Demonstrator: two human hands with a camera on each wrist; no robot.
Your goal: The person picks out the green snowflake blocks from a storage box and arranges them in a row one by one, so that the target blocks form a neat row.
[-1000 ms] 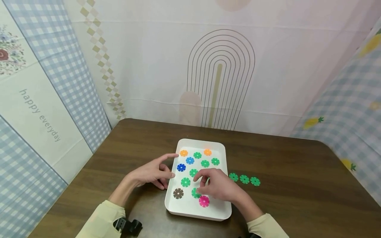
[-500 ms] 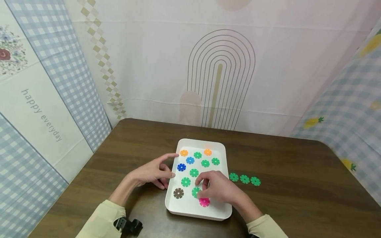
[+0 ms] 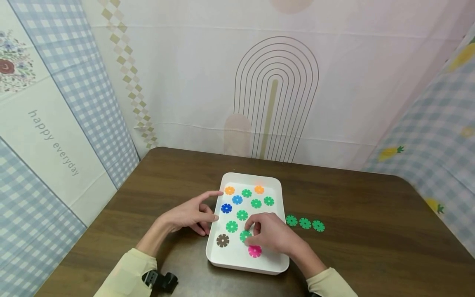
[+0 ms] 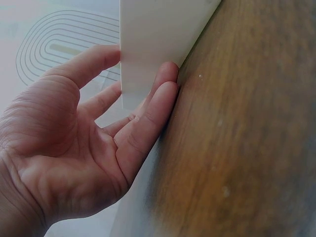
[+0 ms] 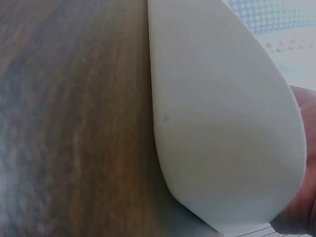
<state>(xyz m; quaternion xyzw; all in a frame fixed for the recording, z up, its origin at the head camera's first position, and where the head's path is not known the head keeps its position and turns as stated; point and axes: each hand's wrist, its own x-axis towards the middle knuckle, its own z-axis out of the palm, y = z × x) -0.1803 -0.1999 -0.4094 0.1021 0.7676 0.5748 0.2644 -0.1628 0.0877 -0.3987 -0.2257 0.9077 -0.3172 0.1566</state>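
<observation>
Green notched discs, the flat interlocking kind, lie among other colours in a white tray (image 3: 237, 262). My right hand (image 3: 272, 233) is over the tray, holding one green disc (image 3: 245, 236) between thumb and index finger; its other fingers bend behind. Just below is a pink disc (image 3: 255, 251), partly under the hand. At the tray's left side my left hand (image 3: 187, 214) touches the rim with thumb and index finger. In the left wrist view the fingers of that left hand (image 4: 74, 143) rest on the tray's outer wall (image 4: 148, 44). The tray wall (image 5: 222, 113) blocks most of the right wrist view.
Three green discs (image 3: 305, 223) form a row on the brown table (image 3: 356, 206), right of the tray. Inside the tray are also orange (image 3: 229, 190), blue (image 3: 226, 208) and brown (image 3: 222, 240) discs, plus several green ones. A patterned cloth (image 3: 193, 82) hangs behind.
My right hand has dropped slightly and taken hold of the green disc, which has shifted a little upward in the view. My left hand has stayed at the tray's rim.
</observation>
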